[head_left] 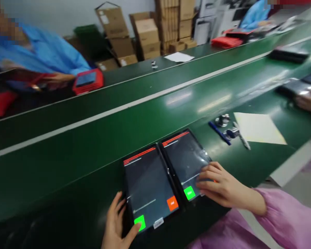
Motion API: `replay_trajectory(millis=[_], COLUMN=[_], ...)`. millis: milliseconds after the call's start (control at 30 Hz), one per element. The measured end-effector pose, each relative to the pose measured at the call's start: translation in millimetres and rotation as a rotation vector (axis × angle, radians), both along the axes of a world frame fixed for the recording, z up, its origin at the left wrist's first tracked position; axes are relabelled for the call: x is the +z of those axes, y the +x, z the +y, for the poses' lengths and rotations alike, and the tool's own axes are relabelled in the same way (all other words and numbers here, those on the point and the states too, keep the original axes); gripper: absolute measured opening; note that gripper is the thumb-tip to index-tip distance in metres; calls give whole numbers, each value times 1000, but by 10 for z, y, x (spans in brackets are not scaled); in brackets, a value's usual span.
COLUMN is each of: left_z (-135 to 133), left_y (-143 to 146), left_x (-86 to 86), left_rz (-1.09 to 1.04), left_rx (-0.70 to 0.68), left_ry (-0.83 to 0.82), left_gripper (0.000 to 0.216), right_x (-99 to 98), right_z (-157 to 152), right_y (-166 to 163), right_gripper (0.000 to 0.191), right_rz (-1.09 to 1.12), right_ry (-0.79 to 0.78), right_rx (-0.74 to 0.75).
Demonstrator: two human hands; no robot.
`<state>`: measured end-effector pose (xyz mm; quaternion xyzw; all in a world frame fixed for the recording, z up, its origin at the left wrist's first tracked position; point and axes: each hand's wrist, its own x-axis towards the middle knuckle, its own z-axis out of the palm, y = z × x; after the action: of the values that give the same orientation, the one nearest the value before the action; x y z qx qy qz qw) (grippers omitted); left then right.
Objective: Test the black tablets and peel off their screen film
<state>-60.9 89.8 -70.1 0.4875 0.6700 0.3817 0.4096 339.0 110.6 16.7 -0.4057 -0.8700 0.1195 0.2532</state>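
Your left hand (pixel 116 224), open, thumbs the green button (pixel 140 222) on the left tablet (pixel 149 183) at 6 o'clock. Your right hand (pixel 220 185) lies flat, gripping nothing, on the right tablet (pixel 185 159); a stray touch could press wrongly.

A paper sheet (pixel 259 128) lies beside a blue pen (pixel 219 132); cardboard boxes (pixel 145 34) behind.

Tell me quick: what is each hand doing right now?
Left hand: open, holding nothing, thumb on the green button of the left tablet.
Right hand: open, holding nothing, fingers resting on the right tablet.
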Motion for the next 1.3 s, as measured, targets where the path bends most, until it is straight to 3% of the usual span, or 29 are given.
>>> replay_trajectory(millis=[167, 333, 467, 633, 733, 900, 1000, 1133, 1300], left_z=[39, 230, 674, 1317, 1267, 956, 1057, 1226, 1193], left_y=[31, 39, 43, 237, 299, 148, 119, 229, 288], left_x=[106, 307, 469, 580, 569, 535, 549, 527, 442], left_rz=[-118, 123, 419, 753, 887, 843, 807, 845, 897], left_rx=[-40, -184, -329, -459, -477, -444, -366, -397, -400], left_ry=[117, 281, 390, 432, 459, 598, 626, 626, 639], left_gripper=[61, 44, 38, 38, 36, 32, 33, 35, 31], right_x=[-32, -37, 79, 5, -85, -40, -40, -140, -185], right_z=[-186, -107, 340, 1162, 1238, 938, 1016, 1262, 1334], right_y=[-68, -110, -115, -315, -375, -253, -247, -342, -370], right_gripper=[21, 19, 27, 41, 39, 34, 34, 30, 30], right_rz=[-63, -201, -196, -349, -394, -277, -261, -305, -331], right_ry=[76, 242, 292, 200, 214, 143, 165, 150, 125], right_rx=[81, 107, 130, -101, -126, -18, -92, -137, -112])
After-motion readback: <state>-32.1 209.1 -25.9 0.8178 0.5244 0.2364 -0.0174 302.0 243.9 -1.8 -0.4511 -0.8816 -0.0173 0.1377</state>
